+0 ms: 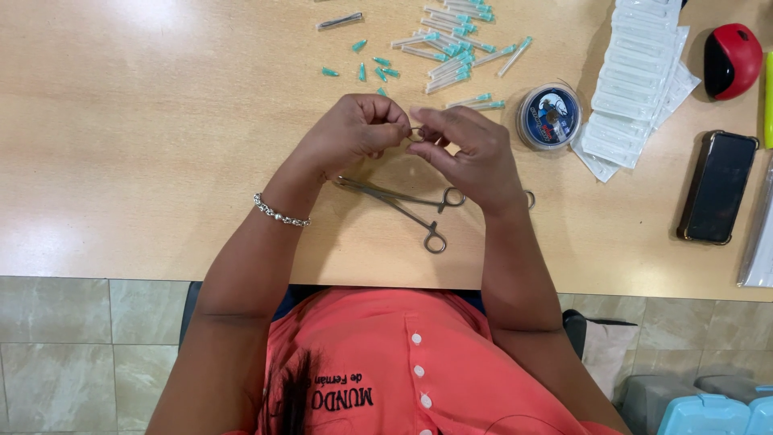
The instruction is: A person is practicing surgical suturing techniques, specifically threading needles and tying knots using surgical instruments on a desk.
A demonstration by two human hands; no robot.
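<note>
We see the left hand [354,129] and the right hand [471,149] meeting above the middle of the pale wooden table [161,121], fingertips pressed together on a small thin metal ring [416,134] pinched between them. The ring is tiny and half covered by the fingers, so it may be a loop of wire; we cannot tell for sure.

Just beneath the hands lie steel scissor-handled forceps [403,201], partly hidden by the right wrist, with a further finger loop showing just right of that wrist. Beyond the hands, a scatter of clear tubes with teal caps [455,48] crowds the far edge, some cut off by the frame.

To the right stand a round blue-labelled spool in a clear case [549,117], a fanned stack of white sealed packets [636,80], a red and black oval object [731,60] and a dark phone in a tan case [718,187], leaving little room there. The left half of the table offers wide open space. The near edge runs just under the forearms.
</note>
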